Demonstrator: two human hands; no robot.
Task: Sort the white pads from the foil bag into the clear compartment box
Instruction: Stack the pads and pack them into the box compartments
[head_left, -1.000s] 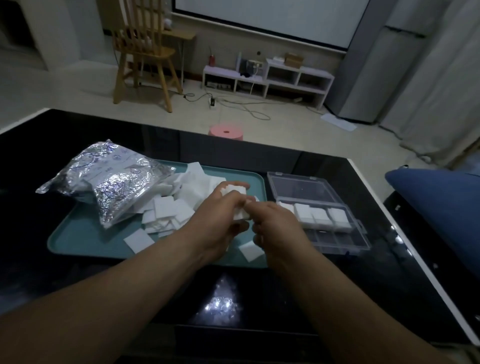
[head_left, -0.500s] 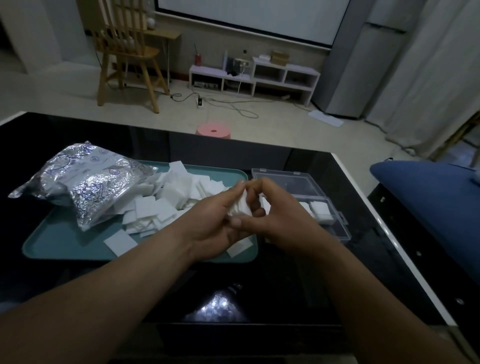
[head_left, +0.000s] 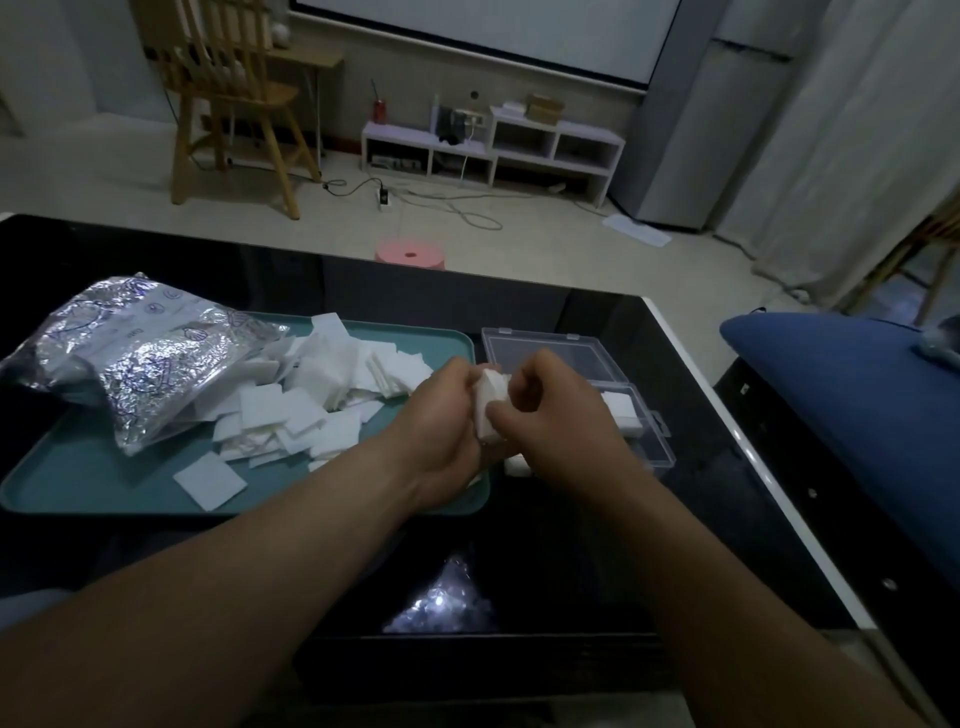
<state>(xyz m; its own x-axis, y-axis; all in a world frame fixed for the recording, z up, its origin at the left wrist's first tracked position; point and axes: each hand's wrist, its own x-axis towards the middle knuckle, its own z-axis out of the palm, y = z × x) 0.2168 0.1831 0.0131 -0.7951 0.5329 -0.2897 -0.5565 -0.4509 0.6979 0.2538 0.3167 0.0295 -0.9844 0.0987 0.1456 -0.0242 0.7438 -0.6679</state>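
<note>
On the glossy black table (head_left: 156, 545), the foil bag (head_left: 135, 353) spills loose white pads (head_left: 322, 395) across the teal tray (head_left: 78, 483); the left hand (head_left: 441, 415) and right hand (head_left: 556, 415) have drawn closer than a second ago, both pinching one small stack (head_left: 491, 402), probably squaring it for loading; the clear compartment box (head_left: 644, 431) holds a few pads.

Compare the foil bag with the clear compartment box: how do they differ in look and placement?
Look: the foil bag is crinkled, silver and opaque; the clear compartment box is rigid and see-through. Placement: the bag lies on the teal tray, at left; the box sits on the black table, right of the tray. Contents: white pads spill loose from the bag; those in the box sit in compartments. Both hold white pads.
</note>
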